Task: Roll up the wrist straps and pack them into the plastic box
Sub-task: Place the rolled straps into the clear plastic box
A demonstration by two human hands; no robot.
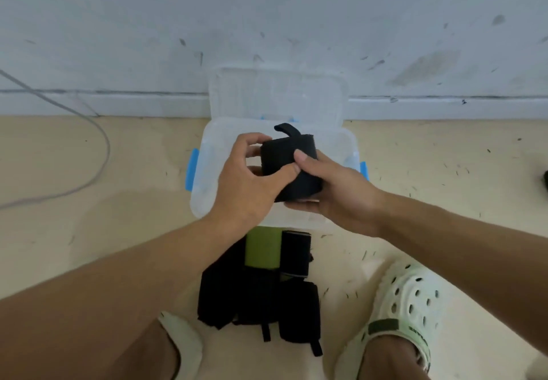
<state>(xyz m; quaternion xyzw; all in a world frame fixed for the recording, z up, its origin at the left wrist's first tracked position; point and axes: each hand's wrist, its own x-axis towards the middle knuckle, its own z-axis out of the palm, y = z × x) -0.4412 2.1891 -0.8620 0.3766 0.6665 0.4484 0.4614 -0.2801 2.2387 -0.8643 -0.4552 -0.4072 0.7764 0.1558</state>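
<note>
Left hand (249,178) and right hand (332,190) both grip one rolled black wrist strap (284,166) — thumbs pressed on top, loop tab sticking up — held over the open clear plastic box (204,172) on the floor. More straps (258,293), black and green, lie piled just in front of the box, between two pale clogs (406,299).

No legible text anywhere.

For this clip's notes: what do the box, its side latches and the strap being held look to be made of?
Plastic box: translucent, slightly frosted plastic; the floor shows through its walls.
Side latches: opaque blue plastic, smooth, by the look.
Black wrist strap, gripped by the left hand and right hand: matte woven fabric, probably elastic; it holds a soft roll, with a loop sticking up.
</note>
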